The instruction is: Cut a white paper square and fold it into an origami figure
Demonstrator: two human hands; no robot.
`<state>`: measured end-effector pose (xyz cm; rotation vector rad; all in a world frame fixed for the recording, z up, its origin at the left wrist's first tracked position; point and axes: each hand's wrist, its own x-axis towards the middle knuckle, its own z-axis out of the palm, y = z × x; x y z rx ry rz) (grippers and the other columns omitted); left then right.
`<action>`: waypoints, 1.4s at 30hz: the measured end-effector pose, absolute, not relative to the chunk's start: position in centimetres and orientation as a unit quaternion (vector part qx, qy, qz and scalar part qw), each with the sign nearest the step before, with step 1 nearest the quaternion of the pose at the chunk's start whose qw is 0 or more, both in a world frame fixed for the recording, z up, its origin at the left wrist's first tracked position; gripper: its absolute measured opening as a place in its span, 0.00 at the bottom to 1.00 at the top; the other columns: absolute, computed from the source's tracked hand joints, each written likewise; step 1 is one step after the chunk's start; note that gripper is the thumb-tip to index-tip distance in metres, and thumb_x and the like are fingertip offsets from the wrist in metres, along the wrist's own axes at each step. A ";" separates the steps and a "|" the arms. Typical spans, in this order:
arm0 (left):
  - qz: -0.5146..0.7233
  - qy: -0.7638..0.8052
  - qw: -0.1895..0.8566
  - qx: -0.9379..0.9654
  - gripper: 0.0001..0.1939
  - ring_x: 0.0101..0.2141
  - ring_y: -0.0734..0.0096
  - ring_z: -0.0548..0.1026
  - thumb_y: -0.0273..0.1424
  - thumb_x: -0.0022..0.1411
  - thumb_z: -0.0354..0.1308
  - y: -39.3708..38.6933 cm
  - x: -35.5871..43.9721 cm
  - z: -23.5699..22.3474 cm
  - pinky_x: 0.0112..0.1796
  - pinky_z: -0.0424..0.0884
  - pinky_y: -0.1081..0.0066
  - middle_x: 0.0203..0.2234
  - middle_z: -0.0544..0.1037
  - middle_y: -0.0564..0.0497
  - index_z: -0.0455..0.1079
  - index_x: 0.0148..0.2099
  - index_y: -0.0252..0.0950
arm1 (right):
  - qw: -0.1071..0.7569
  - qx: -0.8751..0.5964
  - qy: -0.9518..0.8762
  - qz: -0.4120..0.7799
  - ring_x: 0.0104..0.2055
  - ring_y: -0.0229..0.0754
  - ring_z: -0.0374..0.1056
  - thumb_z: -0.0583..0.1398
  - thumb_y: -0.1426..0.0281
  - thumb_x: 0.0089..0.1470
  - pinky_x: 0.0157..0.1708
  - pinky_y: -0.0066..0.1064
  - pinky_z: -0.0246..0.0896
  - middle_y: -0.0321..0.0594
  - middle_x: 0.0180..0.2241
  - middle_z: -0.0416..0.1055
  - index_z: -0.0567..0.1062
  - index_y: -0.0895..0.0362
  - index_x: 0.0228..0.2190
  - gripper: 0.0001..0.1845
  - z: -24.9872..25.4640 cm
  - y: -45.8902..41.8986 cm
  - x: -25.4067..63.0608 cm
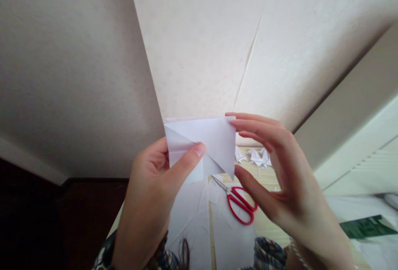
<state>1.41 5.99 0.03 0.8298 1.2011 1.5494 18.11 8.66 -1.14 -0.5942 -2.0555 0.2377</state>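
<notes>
"Above the table (270, 227), what's held?"
"1 folded white paper (216, 135), left hand (152, 187) pinching it from the left."
"Right hand (289, 174)?"
"Fingers (259, 126) spread wide, tips at paper's right edge. Red-handled scissors (229, 191) below."

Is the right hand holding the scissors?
No, the scissors lie on the papers below, and the right hand is at the folded sheet's edge.

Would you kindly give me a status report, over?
Left hand pinching folded paper, thumb in front. Right hand at paper's right edge. Scissors on white sheets below, not blocking.
</notes>
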 end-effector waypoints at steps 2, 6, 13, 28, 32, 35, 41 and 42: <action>0.628 0.502 0.483 0.347 0.05 0.32 0.56 0.82 0.32 0.47 0.71 6.0 1.4 0.0 0.31 0.77 0.68 0.22 0.83 0.54 0.81 0.30 0.42 | 0.485 -0.243 -0.835 0.096 0.65 0.44 0.58 0.59 0.82 0.57 0.64 0.37 0.59 0.44 0.61 0.62 0.64 0.55 0.58 0.28 -1.1 8.6 17.9; 0.610 0.515 0.486 0.356 0.04 0.26 0.62 0.80 0.34 0.49 0.71 5.9 1.3 0.0 0.26 0.74 0.72 0.21 0.82 0.53 0.81 0.28 0.41 | 0.524 -0.262 -0.808 0.057 0.61 0.51 0.63 0.60 0.81 0.56 0.60 0.45 0.65 0.40 0.57 0.65 0.72 0.49 0.45 0.19 -1.0 8.4 17.7; 0.616 0.500 0.488 0.363 0.04 0.25 0.64 0.79 0.31 0.47 0.71 5.9 1.3 -0.4 0.25 0.72 0.73 0.20 0.81 0.53 0.81 0.30 0.40 | 0.526 -0.276 -0.803 0.043 0.60 0.53 0.64 0.61 0.78 0.57 0.58 0.43 0.67 0.38 0.56 0.66 0.76 0.48 0.39 0.12 -0.9 8.5 17.6; 0.618 0.452 0.521 0.379 0.08 0.28 0.67 0.80 0.22 0.46 0.69 6.3 1.5 -0.3 0.29 0.74 0.75 0.22 0.82 0.54 0.80 0.31 0.38 | 0.595 -0.289 -0.738 0.136 0.52 0.44 0.69 0.65 0.75 0.58 0.48 0.36 0.68 0.39 0.45 0.74 0.77 0.53 0.33 0.04 -1.0 8.5 16.7; 0.613 0.444 0.523 0.392 0.08 0.26 0.70 0.78 0.22 0.47 0.69 6.4 1.5 -0.3 0.29 0.74 0.76 0.22 0.80 0.56 0.76 0.31 0.37 | 0.597 -0.262 -0.741 0.160 0.51 0.39 0.70 0.65 0.75 0.58 0.49 0.31 0.67 0.36 0.45 0.75 0.77 0.53 0.39 0.07 -0.9 8.5 16.7; 0.615 0.449 0.508 0.402 0.08 0.23 0.74 0.74 0.22 0.47 0.69 6.3 1.4 -0.2 0.25 0.70 0.79 0.20 0.77 0.58 0.75 0.29 0.38 | 0.589 -0.255 -0.747 0.176 0.49 0.36 0.71 0.64 0.75 0.59 0.48 0.28 0.68 0.35 0.45 0.76 0.76 0.54 0.45 0.12 -1.0 8.5 16.7; 0.626 0.437 0.488 0.422 0.11 0.23 0.77 0.74 0.22 0.48 0.68 6.3 1.4 -0.1 0.25 0.70 0.82 0.22 0.80 0.60 0.79 0.34 0.42 | 0.576 -0.256 -0.756 0.175 0.51 0.36 0.70 0.64 0.74 0.60 0.50 0.25 0.67 0.35 0.47 0.75 0.78 0.54 0.47 0.14 -1.0 8.3 16.7; 0.629 0.436 0.484 0.424 0.11 0.23 0.78 0.74 0.22 0.49 0.68 6.3 1.4 -0.1 0.25 0.70 0.83 0.22 0.80 0.60 0.80 0.34 0.42 | 0.575 -0.256 -0.758 0.171 0.51 0.36 0.70 0.63 0.75 0.60 0.50 0.25 0.67 0.36 0.47 0.75 0.78 0.55 0.48 0.14 -1.0 8.3 16.7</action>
